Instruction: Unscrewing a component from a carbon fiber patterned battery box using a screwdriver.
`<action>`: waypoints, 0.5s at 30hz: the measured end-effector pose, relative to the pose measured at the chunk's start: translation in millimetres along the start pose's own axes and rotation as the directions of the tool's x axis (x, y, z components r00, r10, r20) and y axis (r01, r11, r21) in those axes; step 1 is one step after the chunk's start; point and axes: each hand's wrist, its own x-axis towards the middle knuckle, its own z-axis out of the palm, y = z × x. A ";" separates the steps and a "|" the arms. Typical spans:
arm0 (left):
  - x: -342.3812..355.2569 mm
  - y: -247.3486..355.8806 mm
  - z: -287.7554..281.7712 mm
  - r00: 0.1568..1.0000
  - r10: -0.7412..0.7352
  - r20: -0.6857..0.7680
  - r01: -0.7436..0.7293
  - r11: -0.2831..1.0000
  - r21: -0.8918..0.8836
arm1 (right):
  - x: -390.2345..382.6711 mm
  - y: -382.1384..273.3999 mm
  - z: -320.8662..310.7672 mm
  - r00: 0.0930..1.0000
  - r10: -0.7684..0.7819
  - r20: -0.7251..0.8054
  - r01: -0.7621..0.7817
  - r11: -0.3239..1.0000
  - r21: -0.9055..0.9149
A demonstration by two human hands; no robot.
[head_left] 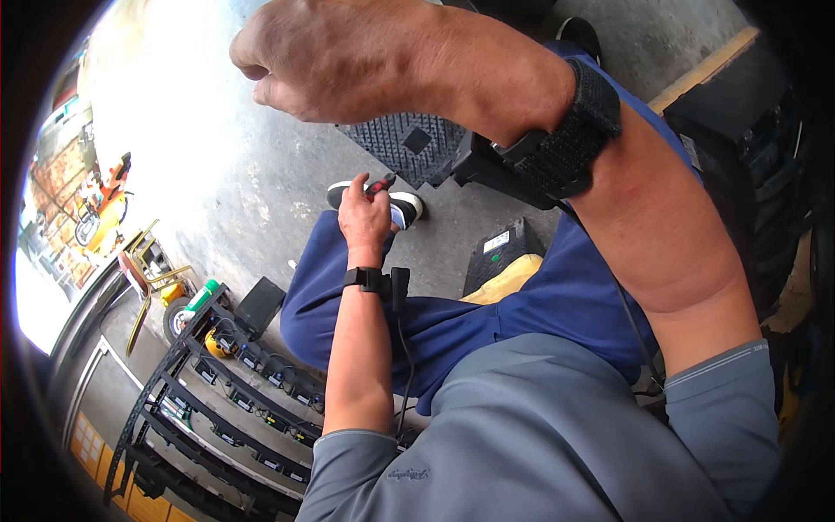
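My left hand [364, 216] is closed around a small red-and-black hand tool [380, 185], held out above my shoe. The tool's exact kind is hard to make out. My right hand [317, 65] is raised close to the camera with its fingers curled in; whatever they hold, if anything, is hidden. Below my right wrist, partly covered by the forearm, lies a black plate with a ribbed surface [409, 143]. A black strap with a small box [374, 278] is on my left wrist, and a similar wide strap [574, 130] is on my right.
Between my legs lie a flat black piece [500, 252] with a white label and a yellow padded thing [504, 280]. A black metal rack [217, 391] with several small devices stands at the left. Beyond it is a chair [139, 274]. Black bulky parts [731, 130] line the right.
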 end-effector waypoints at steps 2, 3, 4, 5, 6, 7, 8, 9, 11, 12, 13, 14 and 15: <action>4.0 -2.9 -3.4 0.956 -0.260 0.134 0.284 0.934 -0.218 | -6.0 3.3 6.5 0.996 -0.061 -0.064 0.064 0.997 0.045; 7.5 -23.2 3.3 0.892 -0.368 0.261 0.444 0.822 -0.357 | -5.4 2.7 10.8 0.990 -0.095 -0.100 0.102 0.992 0.068; 10.1 -18.1 6.8 0.895 -0.356 0.267 0.436 0.825 -0.360 | -9.8 10.1 20.0 0.991 -0.089 -0.098 0.095 0.994 0.057; 12.0 -12.4 10.5 0.918 -0.328 0.221 0.387 0.859 -0.336 | -12.9 16.8 32.7 0.968 -0.123 -0.220 0.140 0.988 0.064; 10.3 -12.0 11.4 0.935 -0.311 0.171 0.350 0.886 -0.304 | -11.8 18.8 44.6 0.927 -0.157 -0.340 0.194 0.978 0.078; 4.6 -7.4 6.8 0.932 -0.319 0.170 0.358 0.883 -0.303 | -0.8 7.3 31.8 0.928 -0.158 -0.338 0.198 0.976 0.086; -3.3 -2.7 1.4 0.968 -0.232 0.097 0.246 0.954 -0.173 | 11.1 -1.6 16.8 0.997 -0.002 -0.078 0.006 0.998 0.056; -6.5 3.4 -2.5 0.992 -0.121 0.039 0.122 0.992 -0.033 | 18.0 -9.4 0.6 0.969 0.177 0.174 -0.175 0.984 -0.032; -5.8 0.9 -1.0 0.991 -0.124 0.053 0.126 0.991 -0.035 | 16.0 -11.1 -5.8 0.972 0.154 0.179 -0.152 0.988 -0.024; -3.2 1.9 -0.7 0.990 -0.124 0.064 0.127 0.991 -0.038 | 14.0 -10.5 -10.3 0.975 0.129 0.180 -0.128 0.992 -0.020; 0.2 5.5 -5.3 0.983 -0.162 0.090 0.166 0.985 -0.042 | 8.7 -7.4 -3.6 0.975 0.129 0.179 -0.127 0.992 -0.019; 4.5 -0.2 -2.5 0.983 -0.163 0.089 0.167 0.985 -0.041 | 1.0 -2.7 9.5 0.997 0.045 0.061 -0.041 0.997 -0.066; 9.8 -2.7 -2.2 0.970 -0.210 0.126 0.223 0.970 -0.095 | -0.5 -4.6 11.5 0.998 -0.045 -0.054 0.039 0.992 -0.123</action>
